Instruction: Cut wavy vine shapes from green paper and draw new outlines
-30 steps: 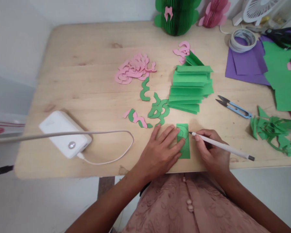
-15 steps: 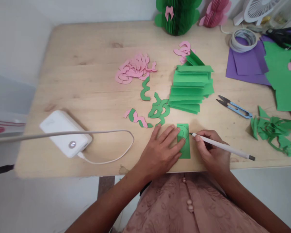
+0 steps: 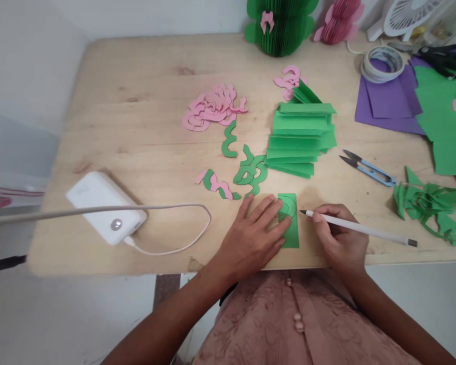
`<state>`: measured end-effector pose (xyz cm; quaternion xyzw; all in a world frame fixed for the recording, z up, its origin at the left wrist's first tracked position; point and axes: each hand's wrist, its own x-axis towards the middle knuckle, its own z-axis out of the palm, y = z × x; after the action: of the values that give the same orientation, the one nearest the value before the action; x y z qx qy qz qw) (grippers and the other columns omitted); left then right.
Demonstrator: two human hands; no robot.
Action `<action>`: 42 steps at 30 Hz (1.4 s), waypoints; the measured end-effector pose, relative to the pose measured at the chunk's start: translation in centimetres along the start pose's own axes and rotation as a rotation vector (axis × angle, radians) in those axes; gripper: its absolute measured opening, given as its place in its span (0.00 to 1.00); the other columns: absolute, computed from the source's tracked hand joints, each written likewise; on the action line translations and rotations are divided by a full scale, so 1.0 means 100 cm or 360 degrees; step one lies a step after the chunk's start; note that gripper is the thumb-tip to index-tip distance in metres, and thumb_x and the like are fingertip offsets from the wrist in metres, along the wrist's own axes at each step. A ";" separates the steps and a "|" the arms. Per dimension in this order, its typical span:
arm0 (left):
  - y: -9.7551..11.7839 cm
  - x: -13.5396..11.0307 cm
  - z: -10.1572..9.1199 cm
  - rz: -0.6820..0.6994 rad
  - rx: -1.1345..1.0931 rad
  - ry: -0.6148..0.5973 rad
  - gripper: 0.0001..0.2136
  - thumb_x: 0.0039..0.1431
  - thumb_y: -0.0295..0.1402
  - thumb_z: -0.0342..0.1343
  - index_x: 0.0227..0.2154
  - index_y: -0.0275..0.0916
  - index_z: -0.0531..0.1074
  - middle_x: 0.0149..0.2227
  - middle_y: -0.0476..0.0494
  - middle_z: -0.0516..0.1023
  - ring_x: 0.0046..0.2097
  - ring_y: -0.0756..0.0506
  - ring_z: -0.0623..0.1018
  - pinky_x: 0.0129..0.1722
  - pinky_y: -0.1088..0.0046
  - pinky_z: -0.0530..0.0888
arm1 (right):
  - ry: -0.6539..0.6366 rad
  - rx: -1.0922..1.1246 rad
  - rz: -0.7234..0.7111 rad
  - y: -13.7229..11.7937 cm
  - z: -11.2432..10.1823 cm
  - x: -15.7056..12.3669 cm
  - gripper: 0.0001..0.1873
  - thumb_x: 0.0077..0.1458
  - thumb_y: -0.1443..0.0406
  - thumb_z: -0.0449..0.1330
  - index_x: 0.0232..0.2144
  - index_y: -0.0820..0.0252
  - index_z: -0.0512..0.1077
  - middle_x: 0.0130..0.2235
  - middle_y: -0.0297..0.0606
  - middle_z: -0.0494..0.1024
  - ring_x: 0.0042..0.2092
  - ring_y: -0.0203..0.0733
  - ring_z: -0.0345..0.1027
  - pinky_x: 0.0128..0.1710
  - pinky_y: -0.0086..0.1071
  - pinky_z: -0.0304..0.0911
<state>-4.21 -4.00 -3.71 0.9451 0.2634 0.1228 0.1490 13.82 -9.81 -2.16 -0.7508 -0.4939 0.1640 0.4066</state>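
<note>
Near the table's front edge lies a small green paper rectangle point(image 3: 292, 230) with curved pencil lines on its upper part. My left hand point(image 3: 253, 233) rests flat on its left side, fingers spread, covering part of it. My right hand point(image 3: 338, 233) pinches a white pencil point(image 3: 359, 224), whose dark tip points left, just off the paper's right edge. Just beyond my left hand are curved green cutouts point(image 3: 255, 170) and a wavy row of pink and green pieces point(image 3: 217, 185). Folded green paper strips point(image 3: 298, 144) lie beyond the rectangle.
Pink cutouts point(image 3: 215, 107) are heaped farther back. At right lie blue thread snips point(image 3: 368, 167), green scraps point(image 3: 429, 203), a tape roll point(image 3: 382, 76) on purple paper point(image 3: 365, 109), and black scissors point(image 3: 446, 58). A white power bank point(image 3: 104, 208) with a cable sits at left.
My right hand has drawn the pencil slightly right, so its tip has left the paper's edge, and the pencil lies flatter. My left hand stays on the paper.
</note>
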 end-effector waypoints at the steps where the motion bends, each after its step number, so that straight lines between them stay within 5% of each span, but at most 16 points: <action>1: 0.000 0.000 0.000 -0.0002 0.0001 -0.0003 0.16 0.62 0.37 0.50 0.51 0.41 0.70 0.59 0.37 0.67 0.63 0.37 0.61 0.63 0.45 0.52 | 0.0007 0.0029 0.0013 0.000 -0.001 0.000 0.04 0.54 0.65 0.59 0.27 0.58 0.70 0.23 0.32 0.74 0.22 0.35 0.66 0.19 0.26 0.61; 21: 0.001 0.000 0.000 -0.0032 -0.0033 -0.0005 0.13 0.63 0.38 0.47 0.44 0.36 0.70 0.61 0.37 0.66 0.64 0.37 0.60 0.63 0.46 0.52 | -0.0180 -0.0190 -0.0269 0.002 -0.005 -0.015 0.05 0.56 0.64 0.58 0.29 0.58 0.71 0.24 0.32 0.76 0.22 0.35 0.67 0.20 0.26 0.62; 42: 0.000 0.000 0.000 -0.0025 -0.0044 -0.0017 0.14 0.64 0.37 0.45 0.45 0.35 0.70 0.61 0.36 0.66 0.64 0.38 0.59 0.63 0.45 0.52 | -0.0236 -0.0243 -0.0199 0.003 -0.001 -0.016 0.06 0.56 0.62 0.58 0.30 0.57 0.72 0.24 0.32 0.76 0.21 0.35 0.65 0.20 0.28 0.61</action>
<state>-4.20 -4.00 -3.67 0.9416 0.2683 0.1202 0.1643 13.35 -11.33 -2.56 -0.7332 -0.5795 0.1553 0.3200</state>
